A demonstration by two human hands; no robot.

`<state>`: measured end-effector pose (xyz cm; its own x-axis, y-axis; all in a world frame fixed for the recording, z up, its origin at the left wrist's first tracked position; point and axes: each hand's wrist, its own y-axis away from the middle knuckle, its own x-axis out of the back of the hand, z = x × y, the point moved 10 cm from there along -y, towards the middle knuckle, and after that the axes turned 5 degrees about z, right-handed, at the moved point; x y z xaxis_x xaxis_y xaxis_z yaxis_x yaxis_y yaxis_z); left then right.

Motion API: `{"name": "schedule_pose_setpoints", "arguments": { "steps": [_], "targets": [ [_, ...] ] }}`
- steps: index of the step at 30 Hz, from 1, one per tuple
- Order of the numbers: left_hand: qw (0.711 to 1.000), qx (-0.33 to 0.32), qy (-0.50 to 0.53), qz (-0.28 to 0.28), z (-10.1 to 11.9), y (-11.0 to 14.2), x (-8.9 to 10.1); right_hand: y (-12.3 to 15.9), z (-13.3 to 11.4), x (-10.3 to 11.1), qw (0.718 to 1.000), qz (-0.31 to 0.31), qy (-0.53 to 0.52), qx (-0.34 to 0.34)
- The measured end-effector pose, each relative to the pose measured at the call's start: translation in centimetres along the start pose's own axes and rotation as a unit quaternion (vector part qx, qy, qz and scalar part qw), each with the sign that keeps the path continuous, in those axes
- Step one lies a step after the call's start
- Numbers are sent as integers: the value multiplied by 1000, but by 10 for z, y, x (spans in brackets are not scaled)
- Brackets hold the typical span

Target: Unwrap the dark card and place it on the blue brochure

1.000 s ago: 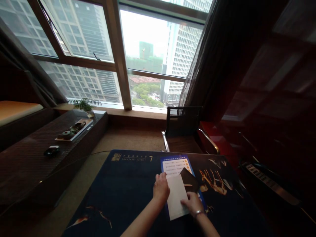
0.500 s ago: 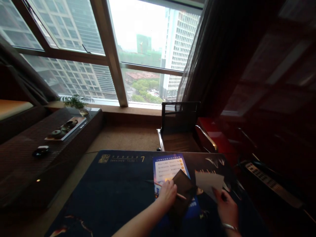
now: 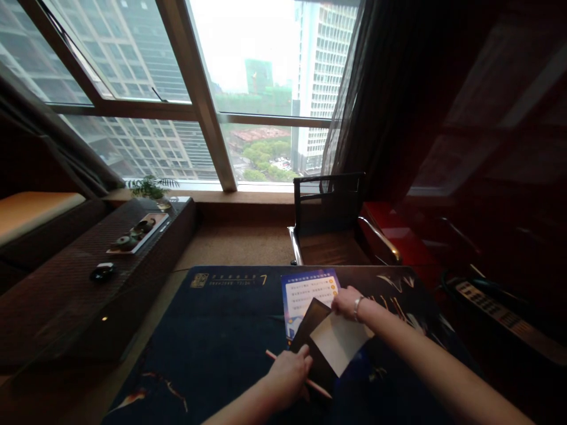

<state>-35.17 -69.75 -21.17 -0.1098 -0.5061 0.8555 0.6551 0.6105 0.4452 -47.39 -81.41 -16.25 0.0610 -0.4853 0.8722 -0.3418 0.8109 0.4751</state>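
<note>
Steadying a flat black card point(image 3: 306, 333) over the lower edge of a blue printed leaflet point(image 3: 308, 295), the left hand point(image 3: 287, 378) curls narrowly around a thin pink pencil point(image 3: 277, 359) — the right hand point(image 3: 349, 302) rests its fingertips on a white paper sheet point(image 3: 341, 341) lying on the card — though whether they pinch it cannot be told.

Pale overcast daylight poured through the tall window point(image 3: 261, 71) at upper centre, bleaching the sky nearly white. The right of the frame sank into deep shadow, with faint reflections on a glossy dark surface point(image 3: 487, 130). The white card point(image 3: 340, 342) at lower centre stayed softly lit. Wide-lens distortion bent the window mullion point(image 3: 195, 88) toward the upper left corner, and fine detail looked soft.
</note>
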Motion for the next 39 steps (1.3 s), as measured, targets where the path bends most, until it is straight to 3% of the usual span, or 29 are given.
{"name": "schedule_pose_setpoints", "arguments": {
  "steps": [3,6,11,23,30,39],
  "targets": [
    [998,42,31,20,-7,3,-6,-31,-58,-7,996,-30,49,66],
    [996,50,45,51,-9,5,-16,-39,-102,-15,987,-47,87,124],
    [993,51,25,101,-7,7,-22,-37,-139,-23,971,-63,119,197],
    [989,84,75,91,-5,0,-16,-46,-118,-26,978,-54,84,181],
    [989,89,62,103,-8,-3,-21,-45,-125,-19,977,-51,89,185],
    [989,108,89,40,-8,-8,-24,-46,-137,-27,975,-14,82,208]
  ]
}}
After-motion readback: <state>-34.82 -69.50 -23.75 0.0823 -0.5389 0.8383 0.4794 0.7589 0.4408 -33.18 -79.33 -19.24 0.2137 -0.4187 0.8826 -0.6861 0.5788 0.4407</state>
